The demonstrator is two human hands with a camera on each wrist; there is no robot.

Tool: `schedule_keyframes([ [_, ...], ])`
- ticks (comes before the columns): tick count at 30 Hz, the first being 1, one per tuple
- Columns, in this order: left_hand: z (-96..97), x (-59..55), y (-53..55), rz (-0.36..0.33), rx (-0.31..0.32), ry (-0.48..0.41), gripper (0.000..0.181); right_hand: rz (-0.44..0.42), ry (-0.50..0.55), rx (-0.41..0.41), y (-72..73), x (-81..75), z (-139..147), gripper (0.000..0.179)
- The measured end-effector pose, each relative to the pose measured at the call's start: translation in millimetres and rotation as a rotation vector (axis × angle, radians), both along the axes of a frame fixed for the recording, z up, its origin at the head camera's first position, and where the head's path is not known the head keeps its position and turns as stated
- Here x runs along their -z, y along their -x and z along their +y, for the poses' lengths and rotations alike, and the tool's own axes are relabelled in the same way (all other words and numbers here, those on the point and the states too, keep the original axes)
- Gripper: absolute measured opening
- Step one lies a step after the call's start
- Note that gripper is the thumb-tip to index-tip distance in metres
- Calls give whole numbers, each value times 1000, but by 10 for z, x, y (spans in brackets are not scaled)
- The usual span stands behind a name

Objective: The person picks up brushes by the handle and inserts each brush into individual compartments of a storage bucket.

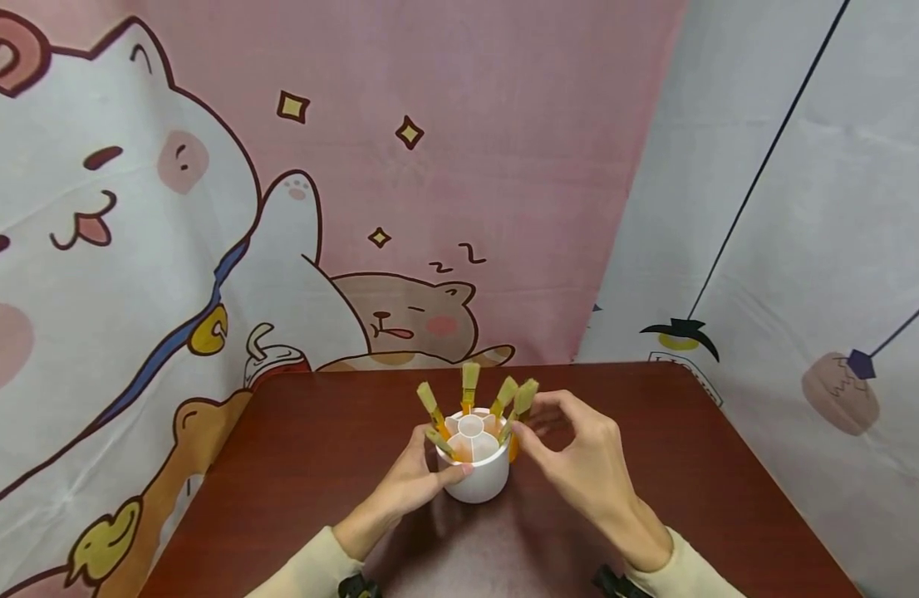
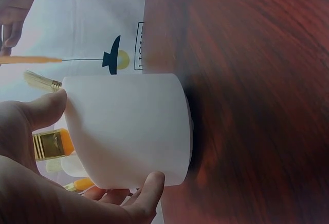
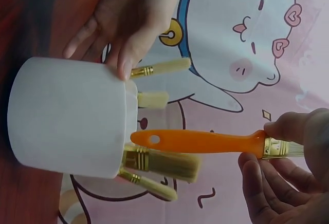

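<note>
A white round brush holder (image 1: 478, 482) with a divided top stands on the table. My left hand (image 1: 418, 475) grips its left side, with the thumb at the front rim in the head view. Several paintbrushes stand bristles up in its compartments, among them a flat brush (image 1: 469, 384) at the back and a brush (image 1: 430, 402) at the left. My right hand (image 1: 590, 455) pinches another paintbrush (image 3: 200, 141) by the metal band. Its orange handle points down toward the holder, and the handle's end overlaps the rim in the right wrist view.
The dark red-brown wooden table (image 1: 317, 465) spreads out around the holder. Behind it hangs a pink and white cloth (image 1: 519, 208) with cartoon cats, and a pale cloth (image 1: 788, 249) with printed lamps hangs at the right.
</note>
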State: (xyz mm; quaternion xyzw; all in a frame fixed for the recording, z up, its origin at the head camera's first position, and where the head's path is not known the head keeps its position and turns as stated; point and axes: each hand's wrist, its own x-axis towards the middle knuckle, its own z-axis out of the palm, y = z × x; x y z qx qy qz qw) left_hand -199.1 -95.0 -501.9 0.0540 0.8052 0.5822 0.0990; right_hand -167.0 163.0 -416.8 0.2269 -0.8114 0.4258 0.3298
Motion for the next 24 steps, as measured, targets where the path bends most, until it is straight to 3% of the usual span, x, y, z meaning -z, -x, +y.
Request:
schedule_keyframes([
  [9,-8,-4,3,1,5,-10,89,76,13,-4,18,31,-121,32],
  [24,-6,-5,0,6,5,21,89,150,-5,-65,43,238,-261,37],
])
